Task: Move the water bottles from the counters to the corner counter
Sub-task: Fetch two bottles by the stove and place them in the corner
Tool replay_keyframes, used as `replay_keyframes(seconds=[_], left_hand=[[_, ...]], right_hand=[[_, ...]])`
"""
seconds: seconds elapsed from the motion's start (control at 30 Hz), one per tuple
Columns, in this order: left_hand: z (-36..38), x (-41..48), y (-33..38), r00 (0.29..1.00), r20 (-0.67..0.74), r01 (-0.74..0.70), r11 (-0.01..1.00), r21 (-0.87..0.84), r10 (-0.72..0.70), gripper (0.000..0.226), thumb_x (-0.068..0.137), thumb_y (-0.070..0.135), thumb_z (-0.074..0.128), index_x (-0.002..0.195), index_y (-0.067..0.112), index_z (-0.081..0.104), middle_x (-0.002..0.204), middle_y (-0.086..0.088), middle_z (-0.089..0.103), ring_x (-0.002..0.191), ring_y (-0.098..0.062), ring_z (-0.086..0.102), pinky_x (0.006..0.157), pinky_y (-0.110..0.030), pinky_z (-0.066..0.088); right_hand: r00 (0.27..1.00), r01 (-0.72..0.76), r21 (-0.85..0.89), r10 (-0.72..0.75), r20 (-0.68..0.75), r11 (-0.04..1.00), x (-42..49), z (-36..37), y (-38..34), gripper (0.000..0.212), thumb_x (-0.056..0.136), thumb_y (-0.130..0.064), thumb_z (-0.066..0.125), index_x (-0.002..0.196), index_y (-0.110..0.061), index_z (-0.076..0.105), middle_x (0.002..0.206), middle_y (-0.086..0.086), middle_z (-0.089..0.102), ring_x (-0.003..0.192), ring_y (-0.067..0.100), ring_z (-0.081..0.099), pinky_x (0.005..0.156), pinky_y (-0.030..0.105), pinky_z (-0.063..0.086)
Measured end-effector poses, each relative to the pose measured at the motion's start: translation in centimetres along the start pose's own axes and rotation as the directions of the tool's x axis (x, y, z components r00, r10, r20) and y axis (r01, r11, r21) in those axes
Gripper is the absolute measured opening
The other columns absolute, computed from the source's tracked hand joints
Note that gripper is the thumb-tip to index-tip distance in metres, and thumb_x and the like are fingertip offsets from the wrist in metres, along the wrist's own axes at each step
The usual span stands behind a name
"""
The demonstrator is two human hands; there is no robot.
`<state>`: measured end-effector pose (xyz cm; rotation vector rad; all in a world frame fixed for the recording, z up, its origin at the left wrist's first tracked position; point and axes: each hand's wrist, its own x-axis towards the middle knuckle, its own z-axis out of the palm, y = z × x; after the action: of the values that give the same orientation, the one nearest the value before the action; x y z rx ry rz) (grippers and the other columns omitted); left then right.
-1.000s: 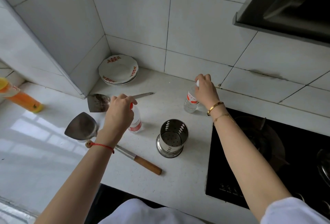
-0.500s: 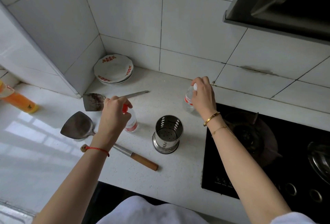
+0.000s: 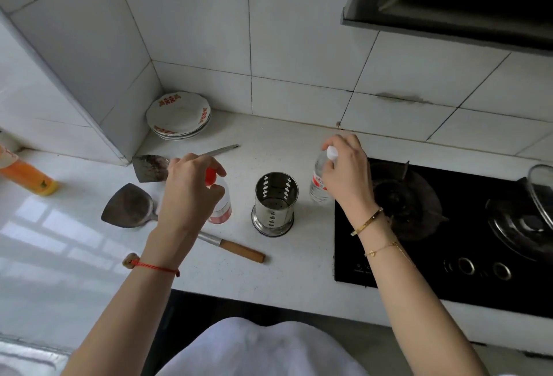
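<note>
Setting two water bottles on the corner surface [image 3: 287, 268]: my left hand [image 3: 191, 193] grasps the red-capped bottle [image 3: 220, 205], my right hand [image 3: 347, 172] the white-capped bottle [image 3: 319, 178]; releasing both likely comes next

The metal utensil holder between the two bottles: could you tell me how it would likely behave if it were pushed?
The utensil holder looks empty and thin-walled with punched holes, so it is probably light and would slide easily on the smooth counter. It stands taller than wide, so a push near its rim might tip it; its flared base should help somewhat.
</note>
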<state>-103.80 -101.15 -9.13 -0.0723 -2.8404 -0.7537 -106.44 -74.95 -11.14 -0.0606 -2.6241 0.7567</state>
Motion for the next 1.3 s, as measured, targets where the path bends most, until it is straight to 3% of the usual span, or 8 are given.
replay_keyframes(seconds=[0.33, 0.43, 0.57, 0.73, 0.93, 1.1, 1.23, 1.3], left_hand=[[-1.0, -5.1, 2.2, 0.989, 0.093, -0.112, 0.991, -0.073, 0.118, 0.031, 0.063, 0.000, 0.073, 0.086, 0.020, 0.070, 0.086, -0.003, 0.064, 0.085, -0.027, 0.055, 0.068, -0.030, 0.042], [-1.2, -5.8, 3.4, 0.976, 0.138, -0.156, 0.982, -0.106, 0.170, 0.032, 0.061, 0.004, 0.074, 0.086, 0.024, 0.069, 0.082, 0.001, 0.064, 0.082, -0.026, 0.057, 0.069, -0.035, 0.049], [-0.7, -6.9, 5.4, 0.952, 0.202, -0.205, 0.969, -0.136, 0.230, 0.033, 0.058, 0.005, 0.074, 0.083, 0.026, 0.070, 0.081, 0.002, 0.063, 0.079, -0.024, 0.055, 0.065, -0.027, 0.043], [0.6, -8.8, 8.5, 0.910, 0.257, -0.290, 0.943, -0.162, 0.324, 0.034, 0.058, 0.004, 0.074, 0.087, 0.022, 0.071, 0.089, 0.004, 0.062, 0.085, -0.020, 0.056, 0.067, -0.022, 0.038], [2.2, -11.7, 13.8, 0.827, 0.304, -0.408, 0.877, -0.253, 0.473, 0.033, 0.061, 0.002, 0.075, 0.087, 0.022, 0.069, 0.089, 0.005, 0.061, 0.086, -0.020, 0.058, 0.071, -0.026, 0.047], [4.4, -15.5, 19.1, 0.772, 0.344, -0.452, 0.843, -0.293, 0.534, 0.035, 0.061, 0.004, 0.076, 0.086, 0.027, 0.069, 0.088, 0.009, 0.060, 0.085, -0.017, 0.057, 0.071, -0.025, 0.049], [6.4, -19.2, 23.5, 0.727, 0.383, -0.465, 0.819, -0.336, 0.570, 0.034, 0.059, 0.006, 0.074, 0.085, 0.027, 0.070, 0.090, 0.008, 0.065, 0.088, -0.017, 0.058, 0.071, -0.023, 0.049], [7.3, -21.4, 25.8, 0.710, 0.404, -0.454, 0.814, -0.363, 0.577, 0.034, 0.058, 0.005, 0.072, 0.084, 0.027, 0.070, 0.090, 0.008, 0.065, 0.089, -0.018, 0.058, 0.069, -0.020, 0.045]], right_hand=[[0.991, -0.128, 0.043, 0.129, -0.023, 0.991, -8.2, -3.6, -1.6, 0.031, 0.074, 0.002, 0.055, 0.101, -0.012, 0.060, 0.102, 0.007, 0.056, 0.087, 0.023, 0.056, 0.072, 0.018, 0.036], [0.982, -0.184, 0.067, 0.186, -0.025, 0.981, -9.9, -4.5, -1.7, 0.031, 0.076, 0.000, 0.058, 0.104, -0.013, 0.060, 0.106, 0.006, 0.057, 0.090, 0.021, 0.057, 0.074, 0.022, 0.042], [0.972, -0.228, 0.056, 0.231, -0.044, 0.972, -12.5, -6.1, -1.6, 0.030, 0.076, 0.000, 0.059, 0.103, -0.014, 0.061, 0.106, 0.004, 0.057, 0.089, 0.015, 0.054, 0.075, 0.018, 0.041], [0.941, -0.323, 0.047, 0.326, -0.091, 0.945, -16.2, -8.9, -0.7, 0.030, 0.077, -0.002, 0.060, 0.103, -0.018, 0.061, 0.106, 0.001, 0.057, 0.086, 0.013, 0.053, 0.071, 0.018, 0.040], [0.897, -0.405, 0.020, 0.402, -0.185, 0.914, -21.1, -13.1, 2.1, 0.033, 0.073, -0.001, 0.059, 0.100, -0.021, 0.060, 0.100, -0.003, 0.057, 0.070, 0.011, 0.046, 0.066, 0.017, 0.035], [0.851, -0.478, 0.031, 0.472, -0.228, 0.878, -26.5, -17.8, 5.2, 0.033, 0.073, -0.003, 0.060, 0.099, -0.022, 0.057, 0.098, -0.003, 0.056, 0.080, 0.014, 0.054, 0.070, 0.028, 0.047], [0.818, -0.534, 0.010, 0.520, -0.246, 0.845, -31.2, -21.7, 8.0, 0.031, 0.073, -0.004, 0.061, 0.098, -0.022, 0.057, 0.098, -0.005, 0.056, 0.079, 0.008, 0.052, 0.065, 0.009, 0.037], [0.802, -0.556, 0.000, 0.536, -0.263, 0.831, -33.6, -23.7, 9.5, 0.031, 0.072, -0.004, 0.062, 0.097, -0.021, 0.057, 0.098, -0.003, 0.059, 0.081, 0.010, 0.055, 0.065, 0.010, 0.039]])
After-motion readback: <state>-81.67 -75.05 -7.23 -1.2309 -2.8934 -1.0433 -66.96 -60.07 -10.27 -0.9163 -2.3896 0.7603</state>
